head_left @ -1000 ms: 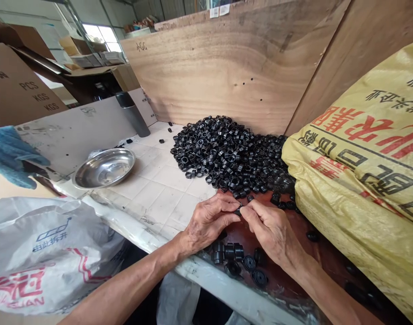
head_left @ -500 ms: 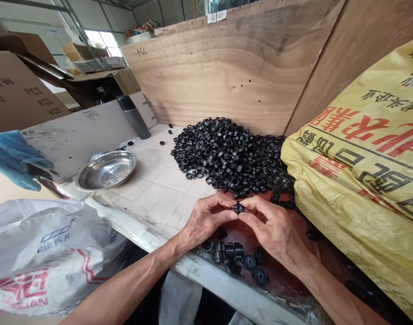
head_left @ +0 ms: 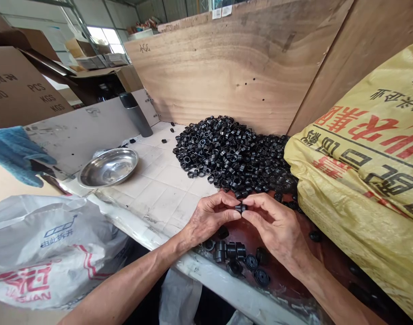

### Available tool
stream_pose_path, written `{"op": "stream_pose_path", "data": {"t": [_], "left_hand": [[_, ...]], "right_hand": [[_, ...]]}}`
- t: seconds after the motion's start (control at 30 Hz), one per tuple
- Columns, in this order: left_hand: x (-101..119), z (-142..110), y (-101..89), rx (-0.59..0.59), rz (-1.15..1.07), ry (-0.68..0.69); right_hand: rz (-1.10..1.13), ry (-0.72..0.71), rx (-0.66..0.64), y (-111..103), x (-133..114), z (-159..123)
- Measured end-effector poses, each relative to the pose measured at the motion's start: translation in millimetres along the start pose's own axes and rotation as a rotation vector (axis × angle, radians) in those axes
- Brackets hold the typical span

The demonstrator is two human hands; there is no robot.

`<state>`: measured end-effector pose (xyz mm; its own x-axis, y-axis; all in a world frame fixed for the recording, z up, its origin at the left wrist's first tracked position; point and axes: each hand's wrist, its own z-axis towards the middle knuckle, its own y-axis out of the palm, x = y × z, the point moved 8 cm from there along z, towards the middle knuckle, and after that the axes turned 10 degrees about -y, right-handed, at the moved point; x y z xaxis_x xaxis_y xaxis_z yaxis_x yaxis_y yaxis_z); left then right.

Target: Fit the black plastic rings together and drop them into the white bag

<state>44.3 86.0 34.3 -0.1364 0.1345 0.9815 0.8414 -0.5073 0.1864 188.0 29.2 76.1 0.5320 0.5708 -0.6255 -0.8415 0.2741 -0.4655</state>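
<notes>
Both my hands meet over a dark reddish-brown surface. My left hand [head_left: 209, 217] and my right hand [head_left: 277, 230] pinch a small black plastic ring [head_left: 240, 208] between their fingertips. Just behind them lies a large heap of similar black plastic rings [head_left: 227, 155]. Below my hands stand several black plastic parts [head_left: 233, 253], some ribbed and some showing round openings, closest to my left wrist. Part of the ring is hidden by my fingers.
A steel bowl [head_left: 108, 168] rests on a white tiled surface [head_left: 159, 189]. A plywood board [head_left: 220, 76] stands behind the heap, and a yellow woven sack [head_left: 358, 180] bulges at the right. A white plastic bag [head_left: 47, 248] lies at the lower left.
The black ring stays pinched between both hands, and more of it shows now. My hands have shifted slightly, and the view has drifted a little.
</notes>
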Motion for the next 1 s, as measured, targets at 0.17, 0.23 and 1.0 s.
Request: {"op": "stream_pose_path", "data": {"t": [0.17, 0.23, 1.0], "left_hand": [[-14, 2, 4.6, -0.076, -0.221, -0.172], [-11, 2, 3.8, -0.071, -0.204, -0.124], [10, -3, 0.8, -0.011, -0.018, 0.111]], "right_hand": [[-0.068, -0.164, -0.011, -2, -18, 3], [-0.086, -0.131, -0.005, -2, -14, 2], [-0.152, -0.038, -0.161, 6, -4, -3]]}}
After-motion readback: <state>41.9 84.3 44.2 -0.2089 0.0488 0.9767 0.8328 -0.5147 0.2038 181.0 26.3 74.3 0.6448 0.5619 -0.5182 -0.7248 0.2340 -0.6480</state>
